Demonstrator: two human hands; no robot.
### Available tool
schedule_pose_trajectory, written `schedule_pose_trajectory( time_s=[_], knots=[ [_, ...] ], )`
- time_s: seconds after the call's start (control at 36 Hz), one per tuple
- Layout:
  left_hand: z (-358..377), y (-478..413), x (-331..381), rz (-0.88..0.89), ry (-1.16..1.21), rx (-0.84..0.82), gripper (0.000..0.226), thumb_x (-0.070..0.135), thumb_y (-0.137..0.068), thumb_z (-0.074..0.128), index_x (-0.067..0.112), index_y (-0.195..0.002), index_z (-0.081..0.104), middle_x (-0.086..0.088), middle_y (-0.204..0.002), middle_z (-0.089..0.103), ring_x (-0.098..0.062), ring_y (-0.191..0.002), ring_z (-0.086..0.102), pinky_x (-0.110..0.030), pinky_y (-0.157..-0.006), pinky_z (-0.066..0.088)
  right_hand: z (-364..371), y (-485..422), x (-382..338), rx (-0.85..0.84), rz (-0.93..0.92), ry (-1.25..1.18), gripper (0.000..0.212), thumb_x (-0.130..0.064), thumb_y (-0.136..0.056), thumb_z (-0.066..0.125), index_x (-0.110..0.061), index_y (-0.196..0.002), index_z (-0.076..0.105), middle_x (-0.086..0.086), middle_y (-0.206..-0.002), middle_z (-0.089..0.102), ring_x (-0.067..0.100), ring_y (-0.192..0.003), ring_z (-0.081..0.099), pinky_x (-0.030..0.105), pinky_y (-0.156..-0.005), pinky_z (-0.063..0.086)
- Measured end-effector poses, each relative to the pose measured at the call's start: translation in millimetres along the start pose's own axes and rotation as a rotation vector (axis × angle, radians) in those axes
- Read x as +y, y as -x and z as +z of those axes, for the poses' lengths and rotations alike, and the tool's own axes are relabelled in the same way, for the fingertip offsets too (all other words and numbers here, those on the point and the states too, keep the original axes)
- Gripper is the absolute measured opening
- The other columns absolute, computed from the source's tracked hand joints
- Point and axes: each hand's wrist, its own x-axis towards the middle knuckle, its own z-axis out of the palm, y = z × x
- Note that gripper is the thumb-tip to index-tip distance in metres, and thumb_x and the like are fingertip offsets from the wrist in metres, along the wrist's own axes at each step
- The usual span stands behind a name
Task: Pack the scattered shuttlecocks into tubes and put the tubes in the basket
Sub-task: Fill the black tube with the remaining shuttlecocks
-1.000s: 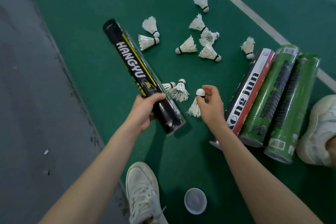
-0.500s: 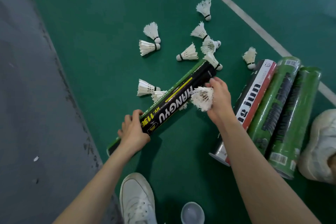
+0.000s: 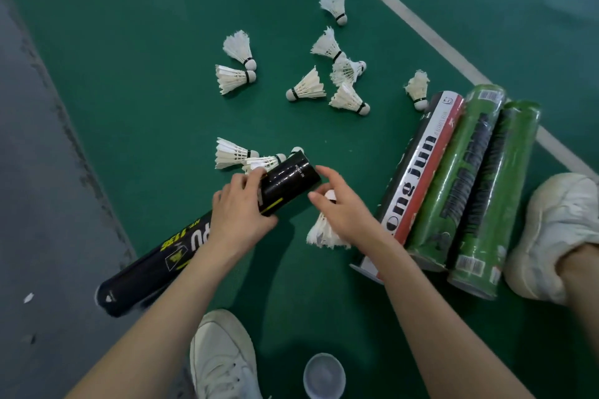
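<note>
My left hand (image 3: 240,214) grips a long black tube (image 3: 285,181) with yellow lettering, slanting from lower left to upper right above the green floor. My right hand (image 3: 343,207) holds a white shuttlecock (image 3: 324,233) just right of the tube's upper end, cork up near the fingers, feathers hanging below the palm. Several loose shuttlecocks (image 3: 308,87) lie scattered on the floor beyond, and two or three more (image 3: 230,155) lie right behind the tube's end. No basket is in view.
Three more tubes lie side by side at the right: a black, white and red one (image 3: 418,172) and two green ones (image 3: 453,181). A translucent cap (image 3: 324,376) lies near my white shoe (image 3: 223,356). Another shoe (image 3: 557,236) is at the right edge. Grey flooring runs along the left.
My left hand slid up the black tube toward its far end and the tube shifted left and nearer. My right hand turned the shuttlecock cork-up and lowered it beside the tube's end.
</note>
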Motion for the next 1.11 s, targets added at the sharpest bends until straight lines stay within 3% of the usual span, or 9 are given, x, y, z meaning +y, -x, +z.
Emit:
schedule_pose_trajectory(
  time_s=[0.11,0.19,0.25,0.33,0.44,0.61,0.92,1.03,1.11],
  knots=[
    [-0.4,10.4,-7.0,-0.037,-0.061,-0.038,0.089,0.030,-0.063,0.078,0.022,-0.139,0.032,-0.006,-0.117,0.037,-0.028,-0.108,0.039,-0.041,-0.095,0.039,0.7,-5.7,17.0,-0.020,0.049,0.227,0.065,-0.028,-0.100,0.046,-0.024,-0.151,0.007,0.009,-0.144,0.034,0.025,-0.115,0.052,0.037,-0.095,0.044],
    [-0.4,20.0,-15.9,-0.058,-0.115,-0.083,0.090,0.030,-0.063,0.079,0.022,-0.139,0.032,-0.007,-0.118,0.033,-0.028,-0.109,0.036,-0.040,-0.097,0.038,9.0,-9.8,24.0,-0.052,0.050,0.329,0.072,-0.031,-0.099,0.048,-0.021,-0.152,0.001,0.012,-0.153,0.020,0.030,-0.135,0.032,0.041,-0.108,0.032],
    [0.0,24.3,-19.8,-0.068,-0.134,-0.106,0.088,0.029,-0.064,0.079,0.023,-0.139,0.033,-0.008,-0.118,0.033,-0.029,-0.109,0.036,-0.040,-0.096,0.037,12.7,-12.4,26.5,0.041,0.037,0.376,0.073,-0.035,-0.098,0.048,-0.018,-0.152,0.003,0.011,-0.154,0.018,0.030,-0.140,0.022,0.042,-0.111,0.027],
    [2.3,27.6,-22.1,-0.087,-0.159,-0.119,0.086,0.027,-0.066,0.079,0.023,-0.138,0.032,-0.009,-0.119,0.032,-0.029,-0.110,0.036,-0.040,-0.097,0.037,14.8,-9.2,28.1,0.209,0.084,0.521,0.074,-0.049,-0.094,0.049,-0.009,-0.148,0.016,0.014,-0.145,0.030,0.029,-0.131,0.032,0.040,-0.103,0.036],
    [9.1,31.4,-24.3,-0.104,-0.214,-0.126,0.086,0.026,-0.068,0.078,0.021,-0.139,0.031,-0.010,-0.120,0.033,-0.030,-0.111,0.037,-0.039,-0.097,0.036,32.6,3.4,38.8,0.115,0.200,0.647,0.078,-0.058,-0.090,0.050,-0.005,-0.139,0.021,0.015,-0.134,0.040,0.030,-0.118,0.046,0.041,-0.089,0.047],
    [22.1,35.7,-26.2,-0.114,-0.256,-0.143,0.085,0.026,-0.072,0.076,0.023,-0.141,0.028,-0.009,-0.123,0.032,-0.029,-0.115,0.036,-0.038,-0.101,0.032,46.9,5.0,46.9,0.056,0.198,0.421,0.037,-0.044,-0.099,0.040,-0.010,-0.113,0.035,0.007,-0.093,0.061,0.025,-0.077,0.060,0.037,-0.065,0.048],
    [17.8,37.1,-52.2,-0.195,-0.222,-0.068,0.077,0.010,-0.074,0.070,0.024,-0.140,0.033,-0.009,-0.119,0.032,-0.029,-0.111,0.036,-0.038,-0.101,0.030,76.4,-6.3,36.1,0.089,0.194,0.233,0.039,-0.031,-0.096,0.050,-0.011,-0.128,0.042,0.008,-0.116,0.052,0.021,-0.091,0.056,0.032,-0.070,0.043],
    [17.3,40.1,-60.4,-0.199,-0.200,-0.049,0.074,0.007,-0.075,0.068,0.024,-0.139,0.035,-0.009,-0.118,0.033,-0.029,-0.110,0.036,-0.038,-0.102,0.029,68.1,-10.3,34.3,0.160,0.168,0.063,0.035,-0.025,-0.092,0.056,-0.020,-0.127,0.053,0.004,-0.113,0.057,0.016,-0.082,0.062,0.026,-0.062,0.048],
    [16.1,40.6,-63.0,-0.201,-0.187,-0.040,0.075,0.005,-0.075,0.068,0.024,-0.139,0.036,-0.010,-0.120,0.033,-0.029,-0.112,0.035,-0.038,-0.103,0.028,44.6,-12.3,27.8,0.174,0.105,-0.047,0.031,-0.022,-0.087,0.061,-0.027,-0.117,0.063,0.002,-0.114,0.061,0.015,-0.087,0.062,0.033,-0.077,0.055]
  ],
)
